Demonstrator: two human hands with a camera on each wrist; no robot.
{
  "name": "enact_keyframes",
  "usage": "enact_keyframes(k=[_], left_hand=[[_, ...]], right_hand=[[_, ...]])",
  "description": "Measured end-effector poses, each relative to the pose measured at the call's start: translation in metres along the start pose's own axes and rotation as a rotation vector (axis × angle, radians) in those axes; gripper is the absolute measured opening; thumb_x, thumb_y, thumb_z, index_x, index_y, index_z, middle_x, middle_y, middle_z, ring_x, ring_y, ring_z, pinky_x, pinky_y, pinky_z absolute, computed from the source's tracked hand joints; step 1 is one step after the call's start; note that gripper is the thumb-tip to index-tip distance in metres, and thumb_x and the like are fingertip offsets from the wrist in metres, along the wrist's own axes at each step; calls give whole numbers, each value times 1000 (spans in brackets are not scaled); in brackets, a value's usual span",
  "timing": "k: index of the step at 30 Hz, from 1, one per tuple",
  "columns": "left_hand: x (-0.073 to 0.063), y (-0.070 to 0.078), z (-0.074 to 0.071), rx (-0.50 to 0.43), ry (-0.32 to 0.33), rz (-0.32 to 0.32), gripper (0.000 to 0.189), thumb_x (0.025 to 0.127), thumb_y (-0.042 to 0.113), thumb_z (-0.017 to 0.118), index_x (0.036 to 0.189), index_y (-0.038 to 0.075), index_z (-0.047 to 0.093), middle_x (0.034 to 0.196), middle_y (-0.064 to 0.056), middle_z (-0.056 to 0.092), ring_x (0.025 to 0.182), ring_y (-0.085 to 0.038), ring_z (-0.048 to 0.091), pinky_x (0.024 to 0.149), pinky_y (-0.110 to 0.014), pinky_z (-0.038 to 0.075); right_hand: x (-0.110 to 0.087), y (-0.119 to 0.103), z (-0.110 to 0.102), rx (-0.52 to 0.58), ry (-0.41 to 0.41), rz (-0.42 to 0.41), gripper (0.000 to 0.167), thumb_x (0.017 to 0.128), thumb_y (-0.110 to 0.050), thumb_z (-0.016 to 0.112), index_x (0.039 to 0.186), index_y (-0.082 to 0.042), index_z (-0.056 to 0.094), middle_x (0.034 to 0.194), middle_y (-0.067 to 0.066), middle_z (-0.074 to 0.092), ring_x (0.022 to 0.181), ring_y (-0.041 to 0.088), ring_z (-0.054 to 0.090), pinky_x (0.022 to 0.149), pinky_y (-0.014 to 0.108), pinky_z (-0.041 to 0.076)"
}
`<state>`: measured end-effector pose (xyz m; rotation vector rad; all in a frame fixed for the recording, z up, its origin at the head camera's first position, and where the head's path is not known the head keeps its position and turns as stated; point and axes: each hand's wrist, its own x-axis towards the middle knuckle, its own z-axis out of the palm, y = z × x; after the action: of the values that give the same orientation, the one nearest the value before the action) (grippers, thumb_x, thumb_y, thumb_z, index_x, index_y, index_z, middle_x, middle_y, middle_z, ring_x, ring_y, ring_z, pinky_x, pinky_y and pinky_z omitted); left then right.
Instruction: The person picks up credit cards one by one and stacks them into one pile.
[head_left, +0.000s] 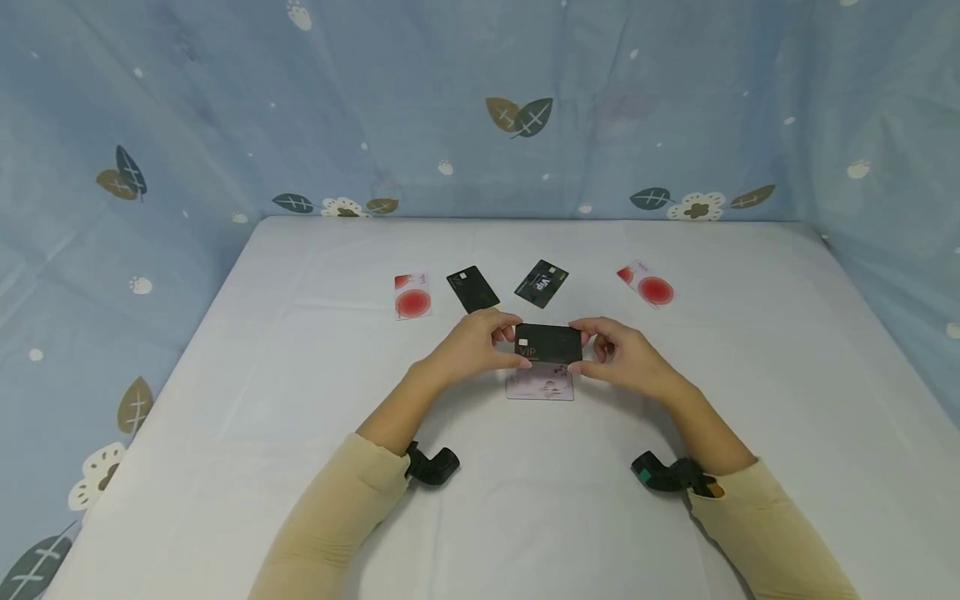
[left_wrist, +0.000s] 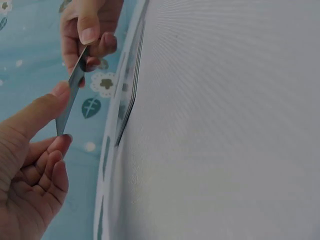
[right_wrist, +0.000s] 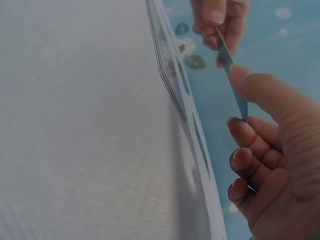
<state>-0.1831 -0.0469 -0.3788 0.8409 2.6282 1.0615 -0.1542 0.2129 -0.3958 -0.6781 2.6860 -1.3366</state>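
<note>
Both hands hold one black card marked VIP, raised above the table. My left hand pinches its left end between thumb and fingers. At the other end, my right hand pinches it the same way. The left wrist view shows the black card tilted, nearly edge-on, between the two hands. Beneath it on the table lies a pale pink card, its far part hidden by the black one. In the right wrist view, card edges appear stacked on the tabletop.
Farther back on the white table lie two black cards, one on the left and a VIP one. Outside them are two red-and-white cards, a left one and a right one. Blue patterned cloth hangs behind.
</note>
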Motion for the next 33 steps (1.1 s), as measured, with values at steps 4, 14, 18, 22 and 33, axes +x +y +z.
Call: enact_keyframes(k=[4, 14, 18, 22, 33], left_hand=[[-7, 3, -2, -1, 4, -7, 61, 72, 29, 82, 122, 2, 60, 93, -1, 60, 84, -15, 53, 77, -26, 45], [-22, 3, 2, 14, 23, -14, 58, 72, 30, 82, 119, 3, 61, 90, 1, 60, 86, -14, 52, 81, -29, 44], [-26, 2, 7, 28, 41, -3, 57, 71, 28, 82, 117, 3, 62, 89, 0, 59, 86, -14, 51, 81, -29, 43], [-27, 3, 9, 38, 57, 4, 57, 69, 28, 84, 115, 2, 63, 87, 0, 60, 85, -15, 51, 80, -30, 43], [-28, 0, 14, 46, 23, -20, 58, 68, 30, 84, 114, 2, 63, 86, 1, 60, 83, -13, 51, 80, -28, 43]], right_hand=[[-2, -6, 1, -12, -5, -2, 56, 74, -15, 81, 123, 0, 57, 93, 10, 56, 69, 16, 47, 57, 23, 39], [-7, -9, 6, -33, -25, -36, 56, 71, -15, 83, 120, -3, 59, 91, 8, 56, 68, 14, 47, 57, 23, 39], [-8, -8, 7, -54, -42, -61, 56, 70, -15, 84, 119, -3, 59, 89, 5, 55, 67, 13, 46, 57, 23, 40], [-8, -8, 7, -73, -50, -78, 55, 69, -17, 84, 117, -4, 60, 87, 3, 54, 64, 11, 44, 56, 23, 39], [-9, -2, 9, -94, -107, -85, 53, 72, -22, 83, 116, -6, 60, 86, 0, 52, 65, 12, 44, 57, 22, 39]])
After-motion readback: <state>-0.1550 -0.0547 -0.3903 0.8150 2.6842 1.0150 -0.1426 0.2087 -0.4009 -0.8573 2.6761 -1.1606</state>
